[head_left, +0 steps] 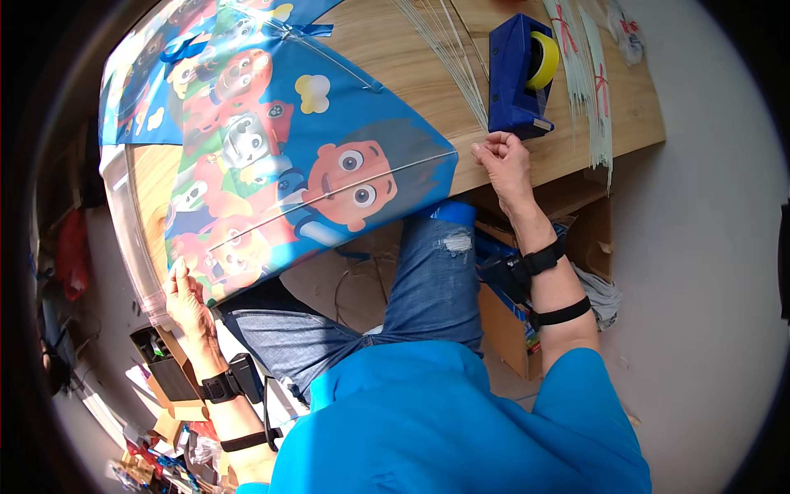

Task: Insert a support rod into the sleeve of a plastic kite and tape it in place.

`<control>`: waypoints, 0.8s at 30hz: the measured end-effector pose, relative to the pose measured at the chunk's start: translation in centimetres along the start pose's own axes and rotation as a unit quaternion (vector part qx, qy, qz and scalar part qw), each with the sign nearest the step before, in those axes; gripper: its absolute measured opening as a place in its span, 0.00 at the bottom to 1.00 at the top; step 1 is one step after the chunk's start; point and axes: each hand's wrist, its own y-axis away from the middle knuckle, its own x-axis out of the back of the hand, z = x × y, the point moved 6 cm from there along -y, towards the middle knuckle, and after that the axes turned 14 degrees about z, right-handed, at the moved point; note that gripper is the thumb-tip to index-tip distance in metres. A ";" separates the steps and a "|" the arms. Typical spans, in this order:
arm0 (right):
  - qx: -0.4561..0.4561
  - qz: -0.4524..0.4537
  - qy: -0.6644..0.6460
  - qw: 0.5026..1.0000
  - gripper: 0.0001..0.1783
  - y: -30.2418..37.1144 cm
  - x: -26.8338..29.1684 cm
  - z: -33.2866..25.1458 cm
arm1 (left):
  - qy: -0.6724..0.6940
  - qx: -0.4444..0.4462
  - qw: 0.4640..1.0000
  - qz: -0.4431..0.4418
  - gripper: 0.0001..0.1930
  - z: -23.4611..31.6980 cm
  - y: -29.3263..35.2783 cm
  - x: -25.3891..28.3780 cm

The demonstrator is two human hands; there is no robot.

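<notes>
The left hand point(191, 309) is at the lower left edge of the sheet point(346, 99), with its fingers bent; I cannot tell if it pinches the edge or only touches it. The right hand point(504, 163) is above the front edge of the bench point(366, 41), between the right corner of the sheet and the tape dispenser point(506, 78). Its thumb and first finger are pressed together at the tips, the other fingers curled. Both forearms wear black straps point(543, 259).

The sheet is blue and shiny, and it lies over the left part of the bench, with its near edge reaching out above the person's jeans point(436, 280). It is printed with cartoon figures with large eyes, and with small badge marks on some of them. A thin white rod point(329, 194) runs slantwise along it to the right corner.

The dispenser is dark blue and carries a roll of yellow tape point(543, 61). Loose thin rods point(448, 62) lie to its left, and two bundles of pale rods point(599, 99) with red ties lie to its right. Under the bench stands a cardboard box point(592, 239). At the lower left, the printing on the crowded packages point(156, 461) is too small to read.
</notes>
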 end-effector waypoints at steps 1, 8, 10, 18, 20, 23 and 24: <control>0.000 -0.005 -0.004 1.000 0.17 0.0 0.2 -0.1 | -0.004 0.006 0.999 0.036 0.10 -0.5 0.2 0.5; -0.011 -0.056 0.016 0.998 0.20 0.9 0.9 0.3 | 0.035 -0.009 0.996 0.082 0.08 -0.2 4.4 0.7; -0.012 -0.067 0.012 0.998 0.19 1.5 1.4 0.4 | 0.026 0.040 0.992 0.119 0.08 -0.3 6.2 1.2; -0.051 -0.131 0.040 0.989 0.15 7.7 2.4 1.8 | -0.035 0.136 0.981 0.132 0.08 -4.5 11.0 6.8; -0.067 -0.140 0.044 0.987 0.14 9.2 2.7 2.7 | -0.060 0.155 0.976 0.144 0.07 -7.1 11.7 8.8; -0.086 -0.131 0.044 0.987 0.13 10.0 4.3 4.1 | -0.085 0.169 0.971 0.145 0.07 -8.1 11.8 9.7; -0.091 -0.128 0.054 0.986 0.13 10.1 4.8 4.3 | -0.089 0.167 0.972 0.139 0.07 -7.6 11.8 8.9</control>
